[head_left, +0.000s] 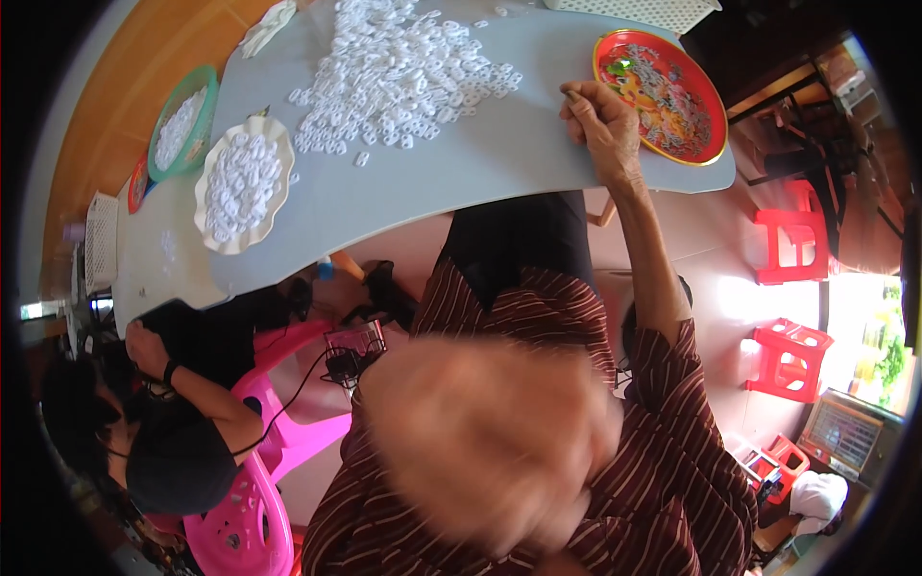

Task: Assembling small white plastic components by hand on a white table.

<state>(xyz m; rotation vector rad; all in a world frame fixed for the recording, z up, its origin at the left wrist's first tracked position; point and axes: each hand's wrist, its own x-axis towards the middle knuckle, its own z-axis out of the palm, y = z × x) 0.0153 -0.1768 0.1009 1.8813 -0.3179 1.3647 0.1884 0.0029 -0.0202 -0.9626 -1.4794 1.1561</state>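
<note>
My left hand is raised close to the camera in front of my striped shirt. Motion smears its fingers, so whether it holds anything does not show. My right hand is over the grey table at the right, beside a round red tray of small greyish metal-looking pieces. Its fingers are curled, thumb against forefinger, around something too small to make out. Left of it spreads a heap of small white oval pieces with holes. More such white pieces fill a cream scalloped dish farther left.
A green basin of white pieces and a white basket stand at the left. A white perforated basket is at the far edge. Another person sits lower left, near a pink chair. Red stools stand at right.
</note>
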